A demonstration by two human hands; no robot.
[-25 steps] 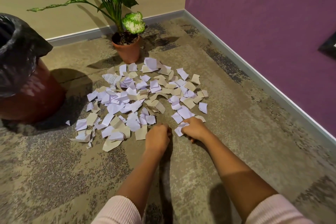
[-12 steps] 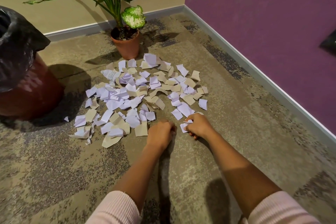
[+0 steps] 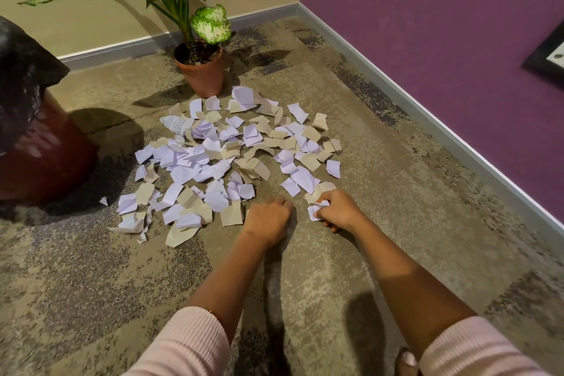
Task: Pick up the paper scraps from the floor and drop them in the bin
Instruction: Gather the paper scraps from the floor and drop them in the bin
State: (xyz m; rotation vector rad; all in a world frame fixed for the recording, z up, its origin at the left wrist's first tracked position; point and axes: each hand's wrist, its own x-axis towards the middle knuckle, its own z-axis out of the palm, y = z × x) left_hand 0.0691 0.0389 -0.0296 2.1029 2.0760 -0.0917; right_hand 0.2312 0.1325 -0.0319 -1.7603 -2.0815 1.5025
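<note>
as two hands (image 3: 267,217) (image 3: 337,209) reach scraps (image 3: 210,143), one bin (image 3: 45,162)

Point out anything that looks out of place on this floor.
Torn paper scraps lie strewn over the carpet in front of the potted plant, beside the bin; the right hand grips a few.

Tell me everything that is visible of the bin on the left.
The bin is a round, glossy red-brown container, seemingly plastic, cut off by the picture's left edge. A black plastic liner is folded over its rim and hangs down outside. It stands on the carpet, apart from the paper scraps; nothing else touches it.
</note>
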